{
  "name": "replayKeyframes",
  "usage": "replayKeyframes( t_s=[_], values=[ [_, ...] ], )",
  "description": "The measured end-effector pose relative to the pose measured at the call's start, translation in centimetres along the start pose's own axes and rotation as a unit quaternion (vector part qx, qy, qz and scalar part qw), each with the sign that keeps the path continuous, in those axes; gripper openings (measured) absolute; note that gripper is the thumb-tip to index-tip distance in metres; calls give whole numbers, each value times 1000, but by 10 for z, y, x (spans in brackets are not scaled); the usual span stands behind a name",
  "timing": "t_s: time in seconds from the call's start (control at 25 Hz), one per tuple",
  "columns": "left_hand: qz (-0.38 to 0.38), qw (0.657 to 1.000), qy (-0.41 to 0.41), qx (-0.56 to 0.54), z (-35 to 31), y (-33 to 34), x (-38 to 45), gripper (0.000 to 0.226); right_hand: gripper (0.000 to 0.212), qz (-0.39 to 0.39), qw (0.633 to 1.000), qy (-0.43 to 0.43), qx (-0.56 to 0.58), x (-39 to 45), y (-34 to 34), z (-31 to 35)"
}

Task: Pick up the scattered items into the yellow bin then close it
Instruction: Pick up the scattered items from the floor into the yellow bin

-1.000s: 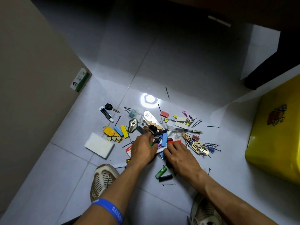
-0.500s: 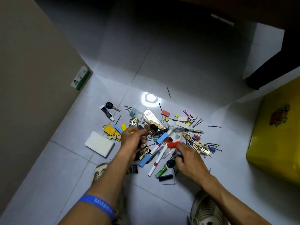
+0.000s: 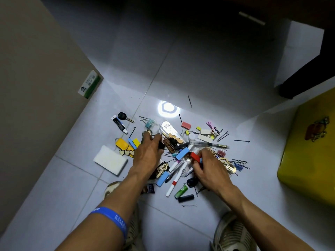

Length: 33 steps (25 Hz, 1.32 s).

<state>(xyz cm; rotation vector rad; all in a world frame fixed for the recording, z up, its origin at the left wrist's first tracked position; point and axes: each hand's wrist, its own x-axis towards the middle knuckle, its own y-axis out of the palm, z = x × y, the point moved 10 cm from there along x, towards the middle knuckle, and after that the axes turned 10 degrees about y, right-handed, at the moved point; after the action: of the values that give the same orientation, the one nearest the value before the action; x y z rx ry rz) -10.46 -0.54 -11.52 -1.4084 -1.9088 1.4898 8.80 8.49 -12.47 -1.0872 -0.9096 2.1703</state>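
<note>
Shoes: two worn shoes (image 3: 233, 234) sit at the bottom of the frame, the left one mostly hidden under the arm with the blue wristband (image 3: 113, 219).
What changed: half a second ago the left hand was curled up off the pile and the right hand lay lower down. Now both hands are back in the heap, so gathering goes on and nothing has reached the bin yet.
Left hand (image 3: 147, 154): in the middle of the frame, grip bent over a small black thing (image 3: 161, 145). I cannot tell if it really holds it.
Right hand (image 3: 211, 168): just right of the middle, grip pinched on a red block (image 3: 195, 157).
Scattered items (image 3: 178, 160): pens, clips, keys and hairpins, all on the tiled floor (image 3: 208, 69) in the middle.
White pad (image 3: 110, 159): left of the pile, apart from it.
Yellow bin (image 3: 310, 151): at the right edge, well apart from the pile. Its top is out of view, so open or closed I cannot tell.
</note>
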Motion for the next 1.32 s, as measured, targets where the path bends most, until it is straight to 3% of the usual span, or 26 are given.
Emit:
replayKeyframes(
  t_s=[0.08,0.2,0.28,0.36,0.44,0.48,0.56,0.6,0.64,0.72,0.8,0.88,0.92,0.96,1.04,1.08,1.12,1.2,1.32],
  values=[
    [-2,1000,21,16,-4,0,0,36,10,61,976,77,196,0,2,-11],
    [-14,998,50,37,-8,-4,1,27,23,204,877,116,418,-4,15,-1],
    [-39,996,76,15,-11,-10,3,15,20,262,809,104,517,-4,13,12],
    [-83,994,61,-48,-7,-19,4,7,16,253,790,115,547,0,8,12],
    [-108,978,-44,-172,6,-17,4,14,32,212,810,153,524,6,4,1],
    [-115,937,-134,-300,15,-6,2,16,35,175,832,159,502,11,-1,-4],
    [-119,755,-273,-585,9,23,-7,12,22,32,905,129,405,24,-32,-13],
    [-104,673,-295,-670,-4,32,-10,11,15,-68,947,98,298,28,-55,-15],
    [-81,615,-297,-726,-18,37,-10,11,17,-144,973,57,173,32,-74,-7],
    [-34,535,-278,-797,-41,42,-12,10,26,-148,989,-5,-18,45,-79,8],
    [2,506,-260,-823,-56,42,-15,13,20,-88,990,-26,-109,57,-66,10],
    [19,534,-258,-805,-55,46,-15,9,24,-66,985,-34,-154,61,-56,9],
    [15,578,-267,-771,-48,49,-15,6,27,-64,983,-33,-169,62,-52,9],
    [4,646,-271,-714,-39,49,-15,4,28,-69,981,-30,-176,62,-49,8],
    [-29,825,-228,-516,-23,37,-9,3,30,-74,980,-19,-184,63,-47,7],
    [-41,907,-167,-384,-24,25,-5,9,31,-68,980,-14,-186,63,-46,6],
    [-33,959,-93,-266,-35,18,-2,20,33,-58,981,-10,-184,64,-45,4],
    [17,991,-4,-132,-52,25,-1,42,32,-33,984,-11,-175,65,-41,3],
    [15,996,29,-89,-58,27,0,35,24,-15,987,-14,-160,63,-37,2]
  ],
)
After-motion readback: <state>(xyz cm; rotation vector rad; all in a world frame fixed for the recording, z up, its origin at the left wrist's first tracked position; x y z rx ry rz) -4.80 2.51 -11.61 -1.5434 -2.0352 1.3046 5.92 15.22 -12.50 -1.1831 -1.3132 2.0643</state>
